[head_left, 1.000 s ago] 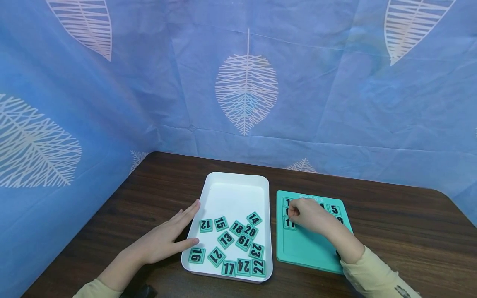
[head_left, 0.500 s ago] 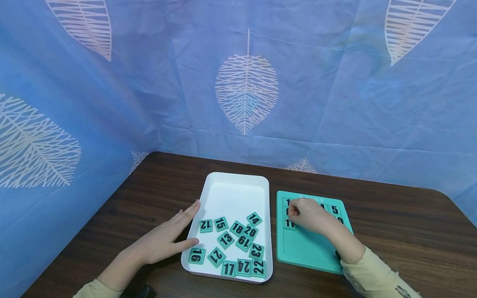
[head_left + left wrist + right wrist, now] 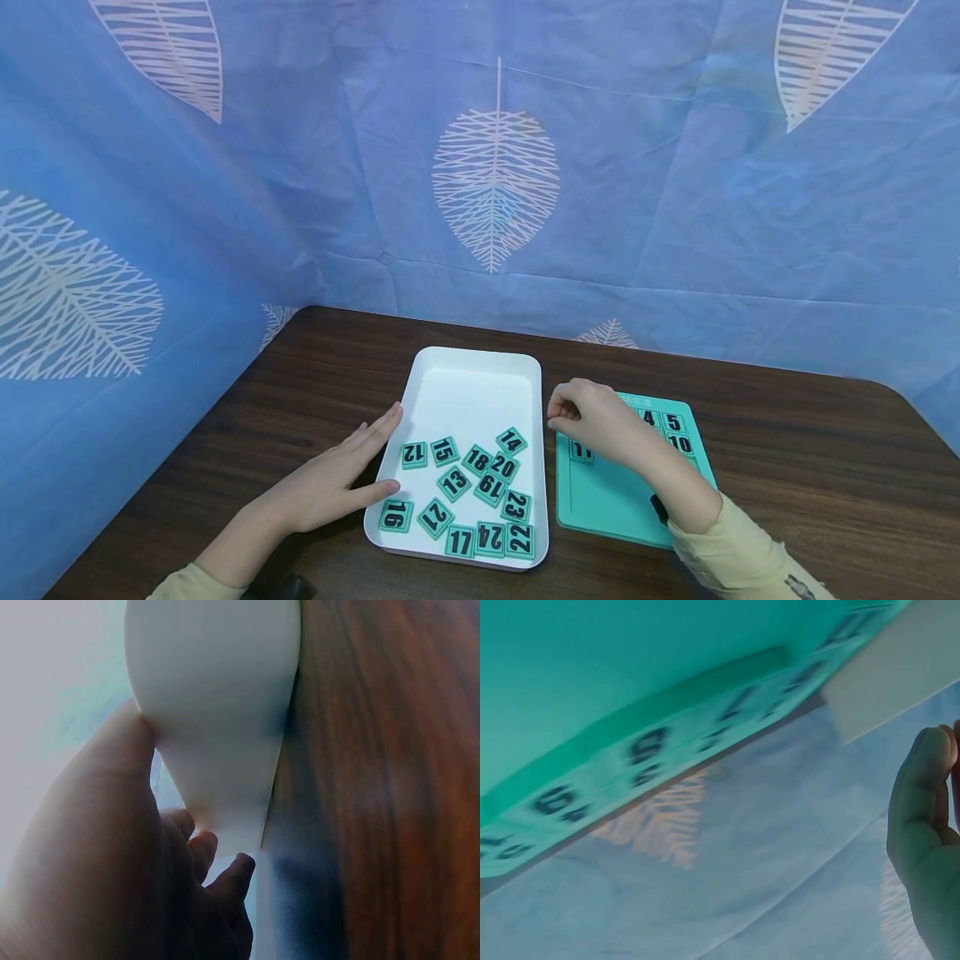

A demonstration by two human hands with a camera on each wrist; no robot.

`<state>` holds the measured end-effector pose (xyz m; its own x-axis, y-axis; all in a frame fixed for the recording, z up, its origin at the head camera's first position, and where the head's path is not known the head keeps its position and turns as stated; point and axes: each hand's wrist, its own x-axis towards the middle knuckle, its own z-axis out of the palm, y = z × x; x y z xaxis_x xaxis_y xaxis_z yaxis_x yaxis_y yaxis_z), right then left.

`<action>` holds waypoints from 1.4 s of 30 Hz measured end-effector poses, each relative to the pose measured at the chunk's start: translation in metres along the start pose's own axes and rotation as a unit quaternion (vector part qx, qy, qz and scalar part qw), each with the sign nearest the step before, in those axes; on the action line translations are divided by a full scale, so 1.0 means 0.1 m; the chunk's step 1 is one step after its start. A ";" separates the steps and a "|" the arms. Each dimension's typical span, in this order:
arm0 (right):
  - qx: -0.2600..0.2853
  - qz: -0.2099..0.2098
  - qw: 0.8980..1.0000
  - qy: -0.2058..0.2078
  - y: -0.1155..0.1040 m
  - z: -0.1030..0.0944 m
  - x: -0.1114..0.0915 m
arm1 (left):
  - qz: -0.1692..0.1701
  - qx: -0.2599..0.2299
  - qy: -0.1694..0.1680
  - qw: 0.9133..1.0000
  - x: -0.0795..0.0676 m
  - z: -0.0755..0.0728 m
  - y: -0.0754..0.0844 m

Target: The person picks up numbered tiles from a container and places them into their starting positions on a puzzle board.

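My left hand [image 3: 330,483] rests on the left rim of a white tray [image 3: 472,392], fingers straight and thumb over the edge. The left wrist view shows the thumb and fingertips against the tray's outer wall [image 3: 217,697]. Loose green number tiles lie in the tray, among them tile 12 [image 3: 414,454], tile 14 [image 3: 512,440] and tile 17 [image 3: 460,541]. My right hand [image 3: 600,417] hovers over the upper left of a green board [image 3: 615,500], fingers loosely bent with a gap to the thumb and no tile showing. Tile 11 [image 3: 582,451] sits in the board's third row.
Upper board rows hold number tiles, such as tile 5 [image 3: 673,422] and tile 10 [image 3: 680,444]; others are hidden behind the right hand. Tray and board stand side by side on a dark wooden table [image 3: 810,467]. A blue leaf-patterned cloth [image 3: 660,208] hangs behind.
My right hand has left the tile 11 area, moving left and slightly up toward the tray, its fingers loosening. The left hand and tray have not moved.
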<state>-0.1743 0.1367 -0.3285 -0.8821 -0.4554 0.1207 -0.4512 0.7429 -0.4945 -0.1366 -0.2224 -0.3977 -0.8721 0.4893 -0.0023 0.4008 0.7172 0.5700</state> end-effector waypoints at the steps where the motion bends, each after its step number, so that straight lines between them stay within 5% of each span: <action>1: 0.001 -0.007 1.000 0.001 -0.04 0.02 0.02 | -0.002 0.000 -0.001 1.000 0.00 0.00 0.00; 17: -0.023 -0.111 0.991 -0.072 -0.63 0.48 0.38 | 0.000 -0.008 -0.005 1.000 0.01 0.02 0.00; 32: -0.078 -0.121 0.978 -0.154 -0.94 0.73 0.55 | 0.003 -0.013 -0.007 1.000 0.01 0.00 -0.01; 42: -0.109 -0.134 0.971 -0.165 -0.94 0.88 0.58 | -0.001 -0.010 -0.008 1.000 0.01 0.00 -0.02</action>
<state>-0.1708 -0.0023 -0.3506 -0.6543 -0.7520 -0.0796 -0.7078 0.6461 -0.2858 -0.1382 -0.2238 -0.3985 -0.8679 0.4965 -0.0163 0.3942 0.7084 0.5855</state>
